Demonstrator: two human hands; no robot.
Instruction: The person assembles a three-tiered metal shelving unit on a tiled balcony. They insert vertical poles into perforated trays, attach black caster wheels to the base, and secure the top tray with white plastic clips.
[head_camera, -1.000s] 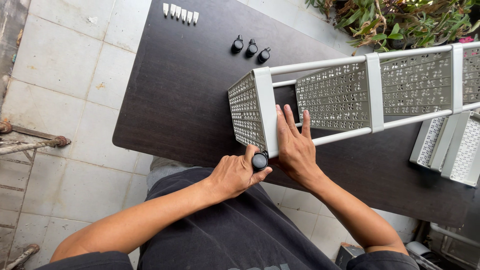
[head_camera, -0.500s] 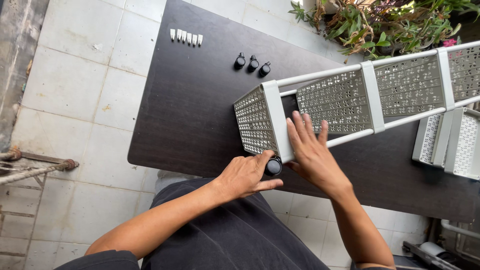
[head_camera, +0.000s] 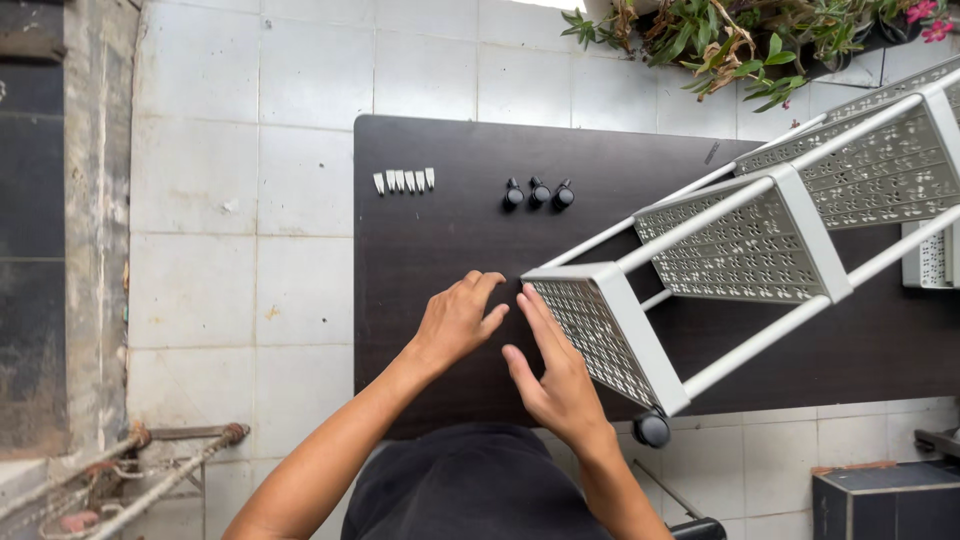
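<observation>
View from above of a dark table (head_camera: 430, 260) on a tiled floor (head_camera: 250, 200). A white rack (head_camera: 740, 240) of perforated metal shelves lies on its side across the table, running from the centre out toward 2 o'clock. Laid flat like this, its bottom frame faces the person, so the corners can be reached.

One black wheel (head_camera: 652, 429) is already seated in the lower corner of that frame, at about 5 o'clock, hanging just past the table edge. The upper corner, beside the fingertips, shows no wheel.

The right hand (head_camera: 555, 375) is open, with fingers straight and together. Its fingertips lie against the bottom shelf at the near end of the rack, probably to steady it. It grips nothing.

The left hand (head_camera: 455, 322) lies at 9 o'clock from the rack's end, just beside the right hand. Its palm faces down on the table and its fingers are loosely curled. Whether it covers something small cannot be told.

Three spare wheels (head_camera: 538, 193) stand in a short row at 12 o'clock from the hands, near but out of the working area. Farther toward 10 o'clock, a row of small white pegs (head_camera: 404, 180) is also set out in order, likely to keep the pieces countable. Potted plants (head_camera: 740, 40) stand beyond the far edge.
</observation>
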